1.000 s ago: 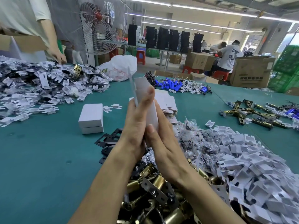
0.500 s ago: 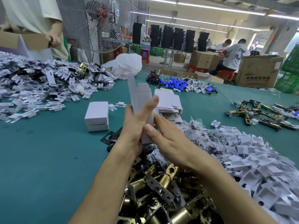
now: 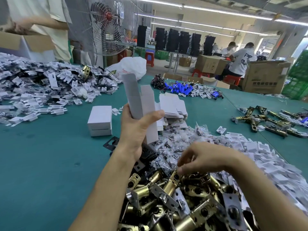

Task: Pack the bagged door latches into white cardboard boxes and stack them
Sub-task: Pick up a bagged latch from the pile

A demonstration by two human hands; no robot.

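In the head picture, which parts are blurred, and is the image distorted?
Head view: the right hand over the brass latches is motion-blurred; the left hand and its white box are sharp; the wide lens bends the ceiling lights.

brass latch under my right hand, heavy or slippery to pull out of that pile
Probably heavy for its size: the brass latch looks solid metal. Its glossy surface may feel slippery to the fingers of the right hand. It lies wedged in the latch pile, so neighbours may snag or shift.
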